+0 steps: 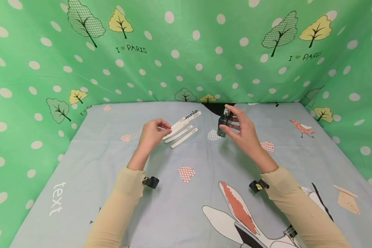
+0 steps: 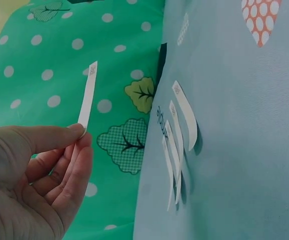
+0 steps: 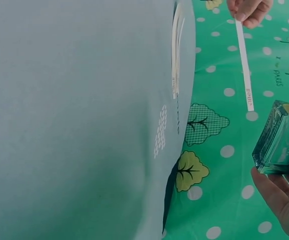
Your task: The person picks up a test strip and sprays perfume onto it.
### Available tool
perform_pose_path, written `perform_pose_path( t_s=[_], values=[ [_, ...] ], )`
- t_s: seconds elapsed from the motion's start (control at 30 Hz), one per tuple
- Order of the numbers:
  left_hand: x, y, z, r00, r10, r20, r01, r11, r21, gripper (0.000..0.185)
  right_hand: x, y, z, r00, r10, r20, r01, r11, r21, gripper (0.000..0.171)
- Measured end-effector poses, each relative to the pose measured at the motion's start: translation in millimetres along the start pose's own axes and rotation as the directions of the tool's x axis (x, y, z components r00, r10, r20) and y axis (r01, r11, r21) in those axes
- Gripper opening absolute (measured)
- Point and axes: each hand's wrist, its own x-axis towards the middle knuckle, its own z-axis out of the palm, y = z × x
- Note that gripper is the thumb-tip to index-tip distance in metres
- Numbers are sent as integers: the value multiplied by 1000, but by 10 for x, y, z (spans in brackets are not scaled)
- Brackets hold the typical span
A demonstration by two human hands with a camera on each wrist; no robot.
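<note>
My left hand (image 1: pixel 168 126) pinches one end of a thin white paper strip (image 2: pixel 88 97) between thumb and forefinger, lifted off the cloth. Several more white strips (image 1: pixel 183 133) lie side by side on the blue-grey cloth just right of that hand, also seen as curled strips (image 2: pixel 178 135) in the left wrist view. My right hand (image 1: pixel 231 121) holds a small dark square glass bottle (image 1: pixel 224 124) upright above the cloth, fingers curled round it. In the right wrist view the bottle (image 3: pixel 281 141) is at lower right and the held strip (image 3: pixel 244 65) points toward it.
The table is covered with a blue-grey cloth (image 1: pixel 186 193) printed with hearts, a bird and a cartoon rabbit. A green polka-dot curtain (image 1: pixel 186 51) with trees closes the back and both sides. Both forearms wear beige sleeves.
</note>
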Motion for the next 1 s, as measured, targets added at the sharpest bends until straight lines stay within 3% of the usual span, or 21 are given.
perform_pose_path(
  t_s=[0.5,1.0],
  values=[
    [-16,77,-17,1000,23,0,-23,1000,-15,12,-12,36,84,998,-64,25,67,987,-147,67],
    [-11,137,-3,1000,22,5,-22,1000,-19,13,-13,81,133,982,-180,56,188,934,-302,63]
  ],
)
